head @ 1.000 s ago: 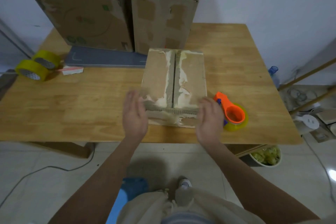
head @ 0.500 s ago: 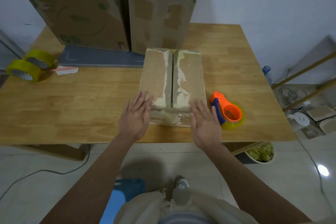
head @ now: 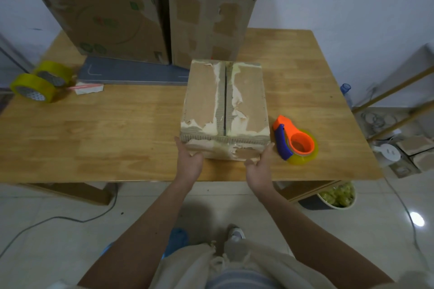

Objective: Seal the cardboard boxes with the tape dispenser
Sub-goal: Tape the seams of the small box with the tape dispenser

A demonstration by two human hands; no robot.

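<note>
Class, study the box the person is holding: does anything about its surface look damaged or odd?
Yes. The small box has its outer paper torn off along the centre seam and near edge, baring the corrugated ribbing. The seam gapes dark, apparently untaped.
</note>
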